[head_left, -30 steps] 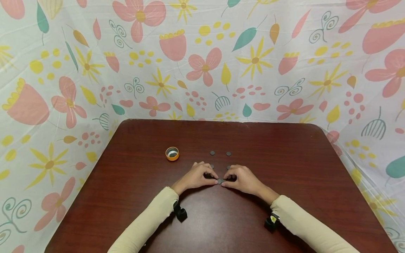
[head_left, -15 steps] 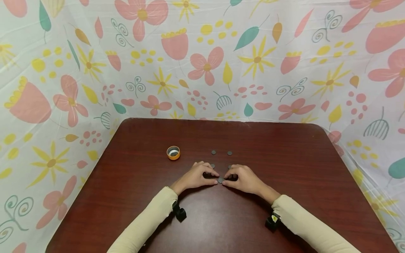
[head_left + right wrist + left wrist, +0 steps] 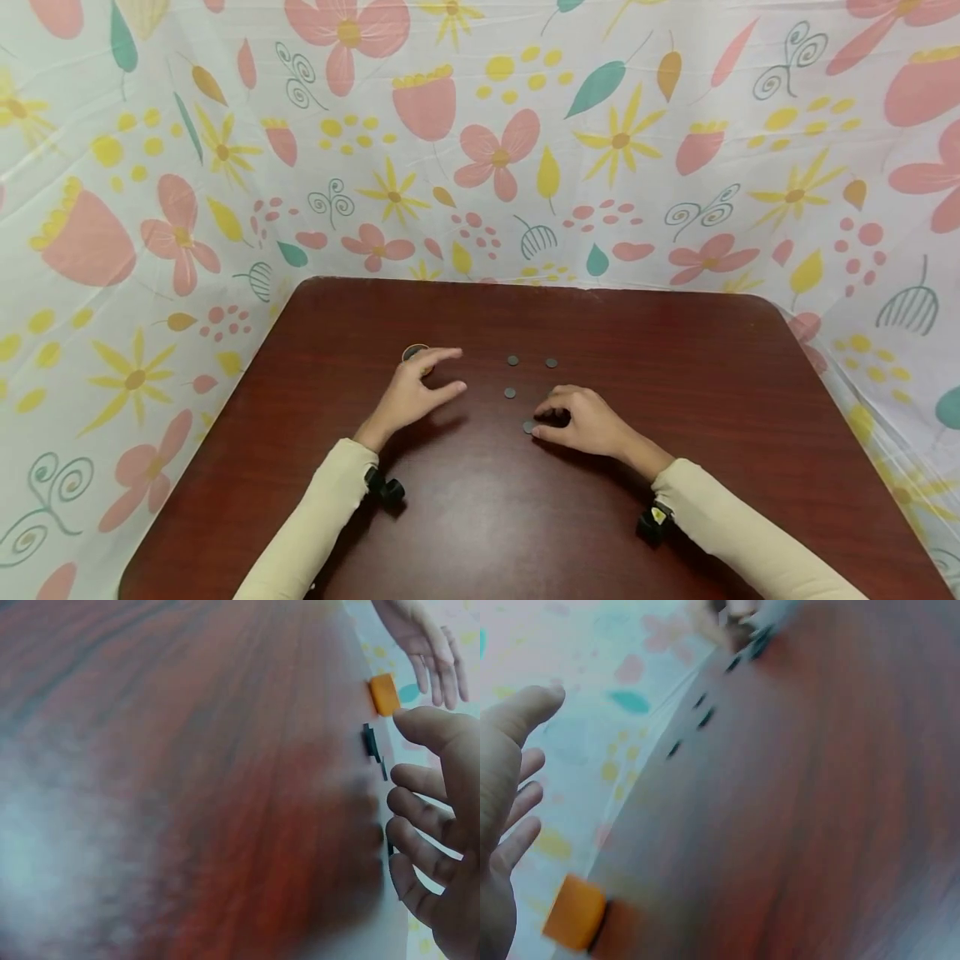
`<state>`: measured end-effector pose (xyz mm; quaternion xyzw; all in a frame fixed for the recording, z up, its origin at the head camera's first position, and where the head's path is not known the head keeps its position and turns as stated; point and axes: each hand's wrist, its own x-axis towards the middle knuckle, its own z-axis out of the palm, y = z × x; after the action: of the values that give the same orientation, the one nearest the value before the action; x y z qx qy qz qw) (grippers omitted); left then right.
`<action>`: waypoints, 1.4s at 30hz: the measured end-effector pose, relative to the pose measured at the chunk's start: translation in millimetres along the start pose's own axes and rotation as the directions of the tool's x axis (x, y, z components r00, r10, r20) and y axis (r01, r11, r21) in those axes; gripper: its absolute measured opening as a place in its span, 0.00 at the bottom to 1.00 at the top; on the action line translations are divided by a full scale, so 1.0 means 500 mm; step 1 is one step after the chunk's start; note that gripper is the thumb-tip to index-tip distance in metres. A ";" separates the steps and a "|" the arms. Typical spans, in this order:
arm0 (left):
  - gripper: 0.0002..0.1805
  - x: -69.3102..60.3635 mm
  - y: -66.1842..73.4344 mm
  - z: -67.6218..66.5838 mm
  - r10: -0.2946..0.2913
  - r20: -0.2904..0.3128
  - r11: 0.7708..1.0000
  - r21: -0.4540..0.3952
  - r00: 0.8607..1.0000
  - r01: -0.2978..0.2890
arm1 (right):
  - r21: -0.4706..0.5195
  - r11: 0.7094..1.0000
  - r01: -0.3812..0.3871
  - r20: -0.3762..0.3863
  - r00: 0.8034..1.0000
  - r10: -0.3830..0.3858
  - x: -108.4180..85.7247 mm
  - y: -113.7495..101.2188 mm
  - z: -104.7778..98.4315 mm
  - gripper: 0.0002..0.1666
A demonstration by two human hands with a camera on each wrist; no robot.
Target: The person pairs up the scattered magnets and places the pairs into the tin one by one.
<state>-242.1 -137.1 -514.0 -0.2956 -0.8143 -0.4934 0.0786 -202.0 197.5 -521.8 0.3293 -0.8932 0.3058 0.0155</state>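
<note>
My left hand [image 3: 411,393] hovers over the table with thumb and fingers spread, holding nothing. It partly covers a small round orange tin [image 3: 406,353], whose side [image 3: 576,913] also shows in the left wrist view. My right hand [image 3: 592,422] is low over the table, fingers loosely bent and thumb tip beside or touching a flat grey disc [image 3: 528,427]; whether it touches is unclear. Farther back lie a disc [image 3: 510,392], another disc [image 3: 513,360] and a third disc [image 3: 551,363]. A further disc is mostly hidden by the right fingers.
The dark red-brown wooden table [image 3: 480,517] has a glossy surface and rounded far corners. Behind it and at both sides hangs a white cloth [image 3: 480,225] printed with flowers. A black wrist camera [image 3: 386,490] sits at the left sleeve, another black camera [image 3: 654,525] at the right.
My left hand has left the nearest disc, moving left and back to the tin, its fingers opening out. The right hand stays by that disc. The head view has shifted slightly.
</note>
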 end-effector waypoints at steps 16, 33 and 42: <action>0.38 -0.026 -0.106 -0.083 -0.219 -0.114 0.976 -0.031 0.969 0.217 | -0.067 0.996 -0.063 -0.007 0.998 0.063 0.021 -0.031 0.007 0.26; 0.42 -0.029 -0.126 -0.077 -0.296 -0.089 0.955 -0.023 0.951 0.295 | -0.134 0.984 -0.116 -0.077 0.991 0.107 0.010 -0.034 0.037 0.15; 0.41 -0.025 -0.123 -0.079 -0.308 -0.079 0.951 -0.018 0.948 0.307 | -0.115 0.988 -0.107 -0.097 0.991 0.096 0.012 -0.036 0.036 0.08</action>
<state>-272.6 -196.3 -545.9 -0.1451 -0.8451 -0.5135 0.0329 -192.9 173.6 -525.5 0.2674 -0.9240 0.2666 0.0605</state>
